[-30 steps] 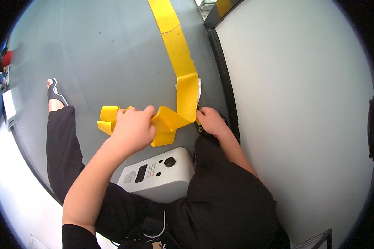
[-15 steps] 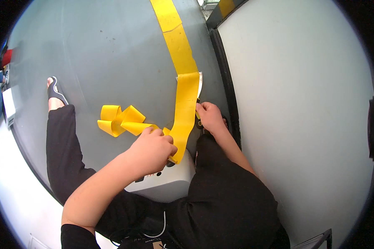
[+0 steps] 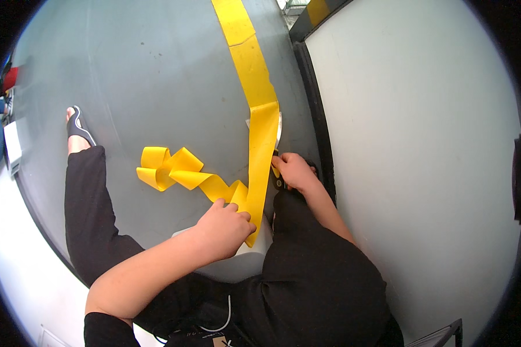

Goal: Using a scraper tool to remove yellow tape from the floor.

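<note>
Over the box (image 3: 237,266), the left hand (image 3: 228,228) pinches the tape (image 3: 262,144), which stretches from the floor (image 3: 145,110) beyond the box, while right of it the right hand (image 3: 294,172) clasps a tool (image 3: 279,183).

Compared with a second ago, the left hand (image 3: 226,229) is lower in view, and the yellow strip (image 3: 262,153), then folded sharply sideways, runs longer and straighter down to it. The strip's loose loops (image 3: 155,168) now lie clear of that hand, while hand and strip hide the controls on the white box (image 3: 237,265)
</note>
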### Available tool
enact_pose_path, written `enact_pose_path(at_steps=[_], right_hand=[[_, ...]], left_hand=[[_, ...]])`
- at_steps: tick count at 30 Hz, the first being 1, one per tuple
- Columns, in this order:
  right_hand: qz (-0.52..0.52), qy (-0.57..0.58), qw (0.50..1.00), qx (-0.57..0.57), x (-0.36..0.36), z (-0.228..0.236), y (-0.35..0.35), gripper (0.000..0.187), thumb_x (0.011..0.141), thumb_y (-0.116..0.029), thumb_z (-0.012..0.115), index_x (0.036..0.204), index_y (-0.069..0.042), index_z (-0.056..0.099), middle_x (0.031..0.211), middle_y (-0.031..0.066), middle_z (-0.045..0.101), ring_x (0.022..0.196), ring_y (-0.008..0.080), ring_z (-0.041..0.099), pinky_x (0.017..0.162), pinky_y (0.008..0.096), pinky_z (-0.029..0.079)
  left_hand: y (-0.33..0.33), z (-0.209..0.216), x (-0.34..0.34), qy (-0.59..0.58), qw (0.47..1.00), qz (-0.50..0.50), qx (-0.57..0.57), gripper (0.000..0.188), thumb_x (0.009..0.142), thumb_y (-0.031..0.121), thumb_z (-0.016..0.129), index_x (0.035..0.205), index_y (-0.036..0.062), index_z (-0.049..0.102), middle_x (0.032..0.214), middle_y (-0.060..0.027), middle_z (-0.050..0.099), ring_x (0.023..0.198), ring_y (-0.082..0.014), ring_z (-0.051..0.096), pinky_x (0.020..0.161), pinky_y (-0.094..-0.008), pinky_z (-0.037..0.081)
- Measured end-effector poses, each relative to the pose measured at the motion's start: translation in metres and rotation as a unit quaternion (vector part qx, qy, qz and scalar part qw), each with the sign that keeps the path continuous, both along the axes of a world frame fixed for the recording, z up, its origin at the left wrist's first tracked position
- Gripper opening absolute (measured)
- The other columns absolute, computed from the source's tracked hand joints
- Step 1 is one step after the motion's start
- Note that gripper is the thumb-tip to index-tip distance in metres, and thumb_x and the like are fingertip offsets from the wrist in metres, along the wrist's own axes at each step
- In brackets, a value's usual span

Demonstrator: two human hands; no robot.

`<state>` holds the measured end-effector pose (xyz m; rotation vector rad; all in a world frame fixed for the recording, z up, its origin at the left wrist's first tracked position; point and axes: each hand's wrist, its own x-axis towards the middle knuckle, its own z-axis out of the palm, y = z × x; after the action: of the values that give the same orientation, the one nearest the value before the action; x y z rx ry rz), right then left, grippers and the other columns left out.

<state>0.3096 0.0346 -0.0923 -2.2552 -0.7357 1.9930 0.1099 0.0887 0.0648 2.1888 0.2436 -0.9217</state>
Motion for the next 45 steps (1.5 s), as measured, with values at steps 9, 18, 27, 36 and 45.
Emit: enact_pose_path(at_steps=[9, 18, 27, 36, 45], right_hand=[[-0.076, -0.038, 0.992, 0.096, 0.003, -0.016, -0.011, 0.040, 0.091, -0.035, 0.054, 0.101, 0.003, 0.065, 0.082, 0.0185, 0.067, 0.073, 0.0319, 0.065, 0.072, 0.0396, 0.049], [0.032, 0.052, 0.998, 0.003, 0.002, 0.018, 0.001, 0.037, 0.089, -0.032, 0.057, 0.097, 0.003, 0.064, 0.071, 0.0139, 0.065, 0.062, 0.0214, 0.062, 0.064, 0.0351, 0.048], [-0.120, 0.022, 0.984, 0.126, -0.009, -0.012, -0.020, 0.040, 0.093, -0.033, 0.056, 0.100, 0.006, 0.064, 0.087, 0.0193, 0.068, 0.080, 0.0282, 0.066, 0.075, 0.0376, 0.050], [-0.104, -0.001, 0.991, 0.081, 0.007, 0.009, -0.008, 0.042, 0.092, -0.036, 0.055, 0.099, 0.003, 0.064, 0.097, 0.0236, 0.067, 0.096, 0.0357, 0.065, 0.086, 0.0422, 0.049], [0.014, 0.007, 0.989, 0.145, -0.019, -0.022, -0.026, 0.043, 0.090, -0.038, 0.054, 0.095, 0.005, 0.064, 0.096, 0.0258, 0.065, 0.095, 0.0416, 0.062, 0.084, 0.0463, 0.048]], left_hand=[[-0.007, 0.000, 0.003, -0.006, 1.000, -0.006, 0.009, 0.023, 0.078, 0.013, 0.061, 0.101, 0.0133, 0.068, 0.097, -0.0027, 0.065, 0.097, -0.0234, 0.062, 0.087, -0.0396, 0.044], [-0.013, -0.002, -0.003, 0.023, 0.999, -0.026, 0.013, 0.024, 0.078, 0.014, 0.063, 0.102, 0.0146, 0.067, 0.101, -0.0025, 0.063, 0.098, -0.0238, 0.062, 0.088, -0.0438, 0.043], [-0.015, -0.002, -0.011, 0.039, 0.998, -0.055, 0.005, 0.033, 0.084, 0.022, 0.062, 0.117, 0.0177, 0.064, 0.129, -0.0044, 0.056, 0.118, -0.0258, 0.054, 0.095, -0.0562, 0.041], [0.138, 0.029, -0.067, 0.178, 0.929, 0.302, 0.116, 0.061, 0.081, 0.032, 0.067, 0.134, 0.0082, 0.050, 0.131, -0.0159, 0.054, 0.124, -0.0337, 0.050, 0.103, -0.0424, 0.040], [0.203, -0.027, -0.345, 0.361, 0.706, 0.569, 0.217, 0.110, 0.063, 0.034, 0.083, 0.139, -0.0168, 0.022, 0.133, -0.0299, 0.047, 0.121, -0.0359, 0.052, 0.102, -0.0391, 0.044]])
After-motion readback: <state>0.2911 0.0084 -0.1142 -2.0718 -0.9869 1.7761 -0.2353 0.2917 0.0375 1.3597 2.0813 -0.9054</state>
